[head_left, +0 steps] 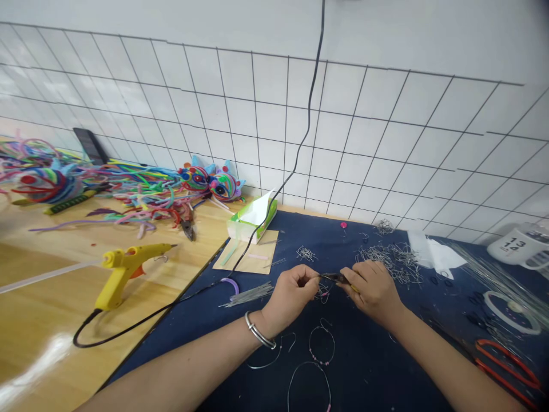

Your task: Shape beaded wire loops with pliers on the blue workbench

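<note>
Pinched together, the fingers of my left hand (294, 294) hold a thin wire, mostly hidden by the fingertips. My right hand (371, 286) is closed around small pliers (335, 277) with dark jaws and a yellow handle, their tips pointing at the left fingertips. Just under the jaws shows a small tangle of wire with a pink bead (325, 294); whether it hangs or lies on the cloth I cannot tell. Nearer me on the dark blue cloth (364, 366) lie a wire ring with pink beads (321, 346) and a larger wire loop (289, 389).
Bent wire pieces (392, 262) are heaped behind my right hand. Straight wires (249, 294) lie left. Red-handled scissors (508, 366) and a mug (521, 246) stand right. A yellow glue gun (124, 272), its black cord, a tissue box (253, 220) and pipe cleaners (141, 200) occupy the left.
</note>
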Demonstrator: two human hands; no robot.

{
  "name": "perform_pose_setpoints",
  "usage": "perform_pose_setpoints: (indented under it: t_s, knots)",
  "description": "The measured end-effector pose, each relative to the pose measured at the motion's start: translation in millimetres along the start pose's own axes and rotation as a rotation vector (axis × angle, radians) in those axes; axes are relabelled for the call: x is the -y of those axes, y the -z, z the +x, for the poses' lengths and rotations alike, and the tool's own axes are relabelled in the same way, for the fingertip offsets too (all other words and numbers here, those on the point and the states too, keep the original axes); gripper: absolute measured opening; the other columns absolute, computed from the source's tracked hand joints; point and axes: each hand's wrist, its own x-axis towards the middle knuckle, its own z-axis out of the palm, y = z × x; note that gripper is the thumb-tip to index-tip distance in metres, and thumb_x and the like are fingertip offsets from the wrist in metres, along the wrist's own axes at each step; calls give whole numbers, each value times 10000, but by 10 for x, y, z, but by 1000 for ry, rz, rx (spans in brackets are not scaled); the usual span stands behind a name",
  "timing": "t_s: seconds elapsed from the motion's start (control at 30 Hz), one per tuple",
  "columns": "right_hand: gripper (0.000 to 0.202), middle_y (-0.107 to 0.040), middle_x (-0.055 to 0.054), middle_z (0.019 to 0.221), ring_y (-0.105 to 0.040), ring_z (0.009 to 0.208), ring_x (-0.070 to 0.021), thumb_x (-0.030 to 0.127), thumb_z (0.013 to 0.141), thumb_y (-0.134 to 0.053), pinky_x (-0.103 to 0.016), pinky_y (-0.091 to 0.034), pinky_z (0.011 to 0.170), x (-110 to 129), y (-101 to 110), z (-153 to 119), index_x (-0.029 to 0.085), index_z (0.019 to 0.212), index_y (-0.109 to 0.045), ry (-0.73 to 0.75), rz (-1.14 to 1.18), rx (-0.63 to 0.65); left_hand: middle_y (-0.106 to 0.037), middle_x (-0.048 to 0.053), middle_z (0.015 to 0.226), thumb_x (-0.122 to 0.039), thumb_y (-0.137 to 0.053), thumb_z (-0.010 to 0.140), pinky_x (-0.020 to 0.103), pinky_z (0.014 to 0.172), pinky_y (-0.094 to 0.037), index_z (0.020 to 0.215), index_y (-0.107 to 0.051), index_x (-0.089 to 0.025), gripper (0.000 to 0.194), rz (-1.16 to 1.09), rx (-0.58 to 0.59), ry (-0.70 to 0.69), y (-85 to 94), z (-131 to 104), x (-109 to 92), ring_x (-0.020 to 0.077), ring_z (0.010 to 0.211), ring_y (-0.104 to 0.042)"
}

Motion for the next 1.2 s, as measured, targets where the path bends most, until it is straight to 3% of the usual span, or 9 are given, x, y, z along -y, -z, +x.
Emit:
perform_pose_setpoints:
  t_s: [0.57, 1.2]
  knots:
    - [243, -543, -74, 813, -443, 780, -196, 312, 799, -551, -345, -316, 718, 3, -27, -42, 181, 1001, -584, 8, -85, -62, -527, -22, 597, -229, -540, 767, 193, 530, -364, 734, -560, -140, 97, -10, -25, -25, -15, -6, 57, 86, 554, -466]
    - [222, -537, -58, 786, -432, 743, -173, 270, 798, -550, -331, -301, 696, -14, -69, -78, 191, 1003, -582, 66, -152, -100, -570, -2, 629, -191, -549, 746, 200, 546, -384, 718, -565, -129, 70, -230, -9, 100, -60, -72, -43, 77, 533, -487]
